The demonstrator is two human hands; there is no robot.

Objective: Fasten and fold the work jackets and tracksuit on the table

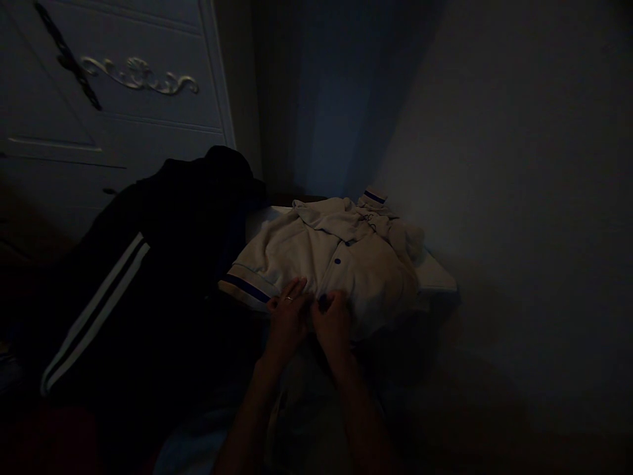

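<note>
A cream jacket (pixel 297 247) with dark blue snap buttons and blue-striped ribbing lies on a pale surface in front of me. Its hem points toward me, and one striped cuff (pixel 374 196) sticks up at the back. My left hand (pixel 288 320), with a ring on one finger, has its bent fingers on the jacket's lower front edge, beside the hem band. Close beside it, my right hand (pixel 332 323) is closed on the same edge below the buttons. Dim light hides the fingertips and exactly what they pinch.
Left of the jacket, a heap of black clothing (pixel 168 303) carries two white stripes. Behind it stands a white cabinet (pixel 163 119) with an ornate dark handle (pixel 69 59). A bare corner of the pale surface (pixel 438 274) shows on the right, near the wall (pixel 534 198).
</note>
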